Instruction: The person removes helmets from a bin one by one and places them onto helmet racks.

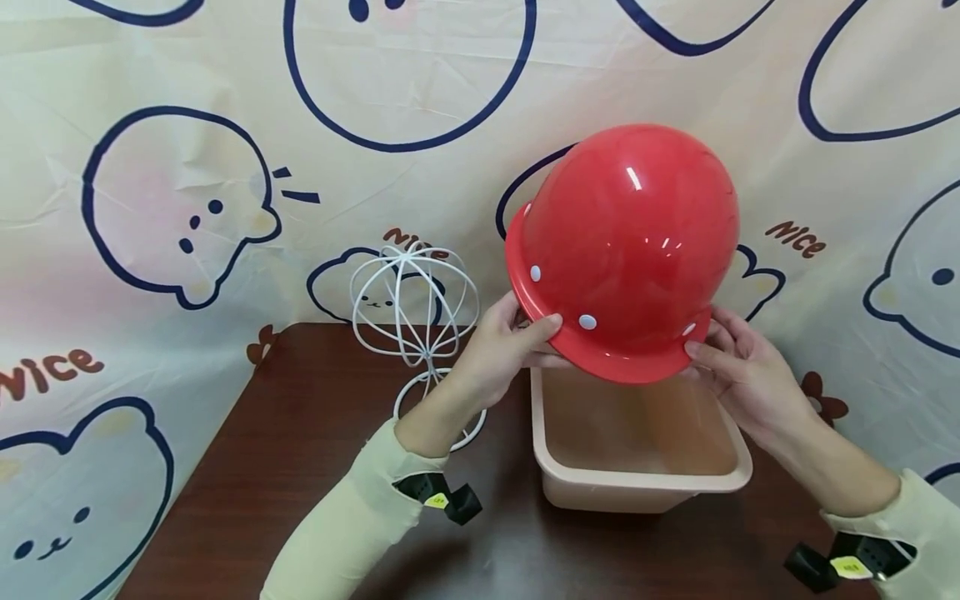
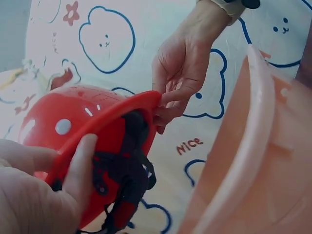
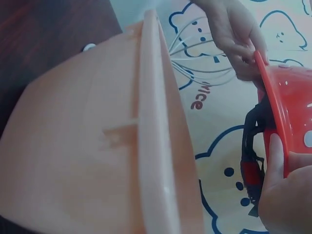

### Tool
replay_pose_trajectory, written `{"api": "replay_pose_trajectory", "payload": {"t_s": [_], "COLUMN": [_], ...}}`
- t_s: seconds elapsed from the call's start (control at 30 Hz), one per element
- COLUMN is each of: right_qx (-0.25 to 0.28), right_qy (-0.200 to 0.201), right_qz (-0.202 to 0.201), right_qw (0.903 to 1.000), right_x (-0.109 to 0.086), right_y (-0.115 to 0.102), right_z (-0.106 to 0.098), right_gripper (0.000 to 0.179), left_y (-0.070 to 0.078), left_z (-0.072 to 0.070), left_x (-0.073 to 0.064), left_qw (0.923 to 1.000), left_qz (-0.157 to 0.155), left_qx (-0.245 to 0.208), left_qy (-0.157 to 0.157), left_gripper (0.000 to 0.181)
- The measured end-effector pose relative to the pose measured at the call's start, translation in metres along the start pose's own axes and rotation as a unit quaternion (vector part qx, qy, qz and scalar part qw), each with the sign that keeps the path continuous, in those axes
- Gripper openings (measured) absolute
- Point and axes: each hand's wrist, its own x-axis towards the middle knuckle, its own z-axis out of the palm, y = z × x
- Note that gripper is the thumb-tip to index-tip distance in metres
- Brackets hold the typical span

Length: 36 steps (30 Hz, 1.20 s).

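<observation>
Grip, left hand (image 1: 501,350): thumb laid on the upper face of the brim, fingers beneath, pinching the left side of a glossy red hard-shell helmet (image 1: 637,242) with white oval spots above its brim. Right hand (image 1: 742,367): same pinch at the brim's right side. Helmet held up off the table, tilted, dome away from the wearer; dark straps (image 2: 131,161) hang from its underside in both wrist views.

Position: helmet over the far part of a beige plastic rectangular bin (image 1: 645,480), apart from its rim. Bin upright, open at top; its far edge is hidden by helmet and hands.

Left of bin: white wire stand (image 1: 426,354), globe-shaped cage above a ring base, partly covered by the left forearm. Both bin and stand sit on a dark brown table (image 1: 300,467). Behind: pale cloth (image 1: 420,192) printed with blue-outlined bears.
</observation>
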Motion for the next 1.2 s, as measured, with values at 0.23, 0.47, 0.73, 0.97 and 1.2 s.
{"api": "replay_pose_trajectory", "payload": {"t_s": [0.23,0.47,0.73,0.97,1.2], "right_qx": [-0.049,-0.065,-0.091,-0.117,-0.113], "right_qy": [0.012,0.015,-0.002,-0.001,-0.001], "right_qz": [-0.036,-0.036,-0.024,-0.013,-0.001], "right_qw": [0.9981,0.9971,0.9956,0.9931,0.9936], "right_x": [0.002,0.002,0.001,0.007,0.017], "right_y": [-0.009,-0.02,-0.032,-0.043,-0.059], "right_z": [0.005,0.012,0.022,0.043,0.071], "right_gripper": [0.062,0.061,0.061,0.059,0.058], "left_y": [0.008,0.015,0.038,0.06,0.087], "left_z": [0.01,0.016,0.013,0.004,-0.007], "left_x": [-0.008,-0.012,-0.019,-0.028,-0.038], "left_qw": [0.9962,0.9914,0.9913,0.988,0.9837], "left_qz": [-0.01,0.01,-0.012,-0.046,-0.068], "left_qx": [0.008,0.003,0.031,0.049,0.056], "left_qy": [0.087,0.131,0.127,0.139,0.157], "left_gripper": [0.053,0.048,0.044,0.047,0.048]}}
